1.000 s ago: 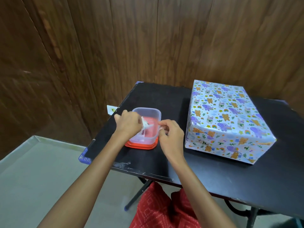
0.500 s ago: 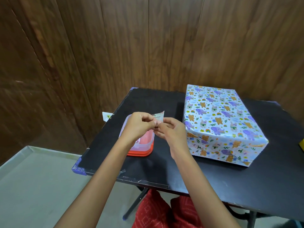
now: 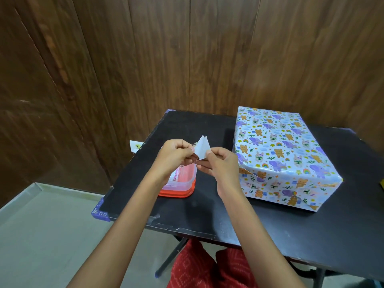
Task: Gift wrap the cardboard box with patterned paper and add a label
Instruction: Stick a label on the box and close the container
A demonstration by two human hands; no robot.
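The box (image 3: 276,150), fully covered in white paper printed with elephants, bears and rainbows, lies on the right half of the black table (image 3: 207,213). Left of it, both hands are raised above the table. My left hand (image 3: 174,154) and my right hand (image 3: 222,163) pinch a small white label (image 3: 202,148) between fingertips, its paper standing up and folded apart at the top. Below the hands sits a clear plastic container (image 3: 180,183) with a red base, partly hidden by my left wrist.
Dark wood panelling stands close behind the table. A small white slip (image 3: 135,145) sticks out past the table's left edge. A yellow object (image 3: 382,182) shows at the right frame edge. Grey floor lies to the left, red clothing below the front edge.
Both hands lifted out of the container with the label and rose above it. The label now stands more upright and its layers are spread apart.
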